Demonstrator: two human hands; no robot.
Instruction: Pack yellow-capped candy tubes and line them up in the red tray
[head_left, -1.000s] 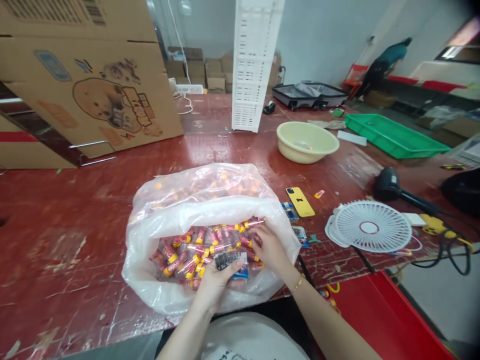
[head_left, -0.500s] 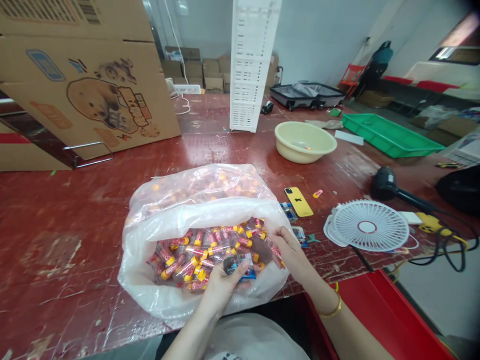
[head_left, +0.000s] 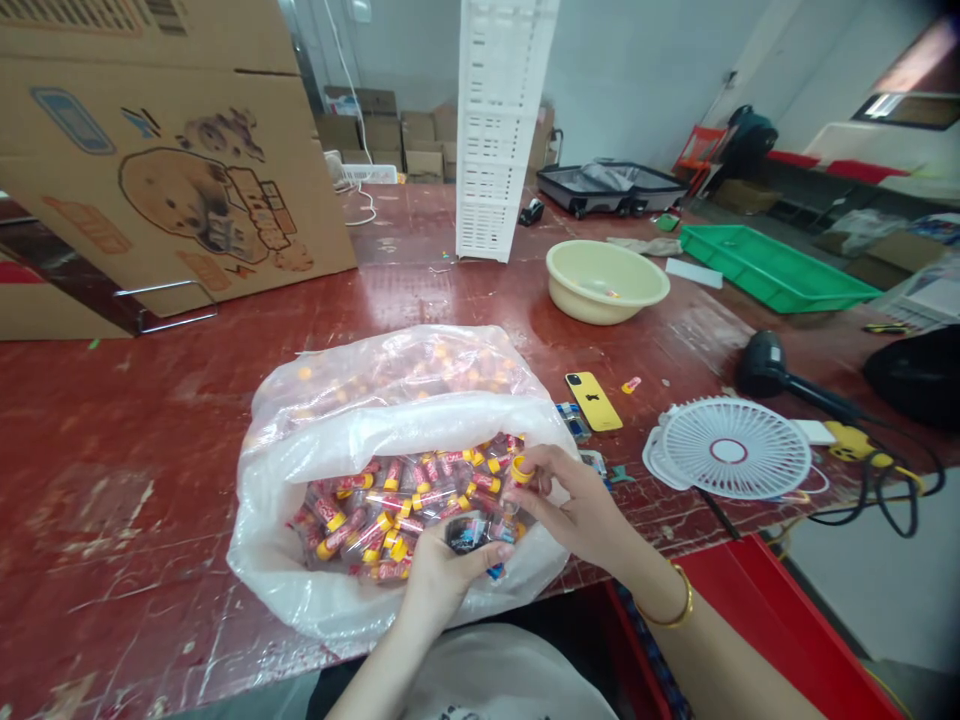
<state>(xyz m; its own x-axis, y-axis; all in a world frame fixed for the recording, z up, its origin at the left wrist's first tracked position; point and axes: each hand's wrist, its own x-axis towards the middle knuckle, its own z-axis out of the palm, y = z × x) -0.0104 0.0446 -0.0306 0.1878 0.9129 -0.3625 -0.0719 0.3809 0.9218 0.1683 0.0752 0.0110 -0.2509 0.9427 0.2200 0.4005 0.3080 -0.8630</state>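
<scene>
A white translucent plastic bag (head_left: 300, 590) lies open on the table before me. Many small clear tubes (head_left: 375, 525) with yellow caps and pink-red labels fill it. My left hand (head_left: 442, 570) is closed around a small dark and blue printed packet (head_left: 469, 535) at the bag's front rim, thumb across it. My right hand (head_left: 574, 500), wearing a gold bangle, pinches a yellow cap (head_left: 520, 470) between thumb and fingers, just right of the packet. What lies under the cap is partly hidden by the fingers.
A yellow phone (head_left: 594, 402), a white fan (head_left: 727, 450) and a black hair dryer (head_left: 772, 370) lie to the right. Behind stand a cream basin (head_left: 607, 285), a green tray (head_left: 772, 270) and a white rack (head_left: 495, 150). A big cardboard box (head_left: 172, 180) stands left.
My right hand has moved left from the bag's right rim and raised a yellow cap into view. The left hand keeps the packet, now tilted slightly. The view has shifted a little.
</scene>
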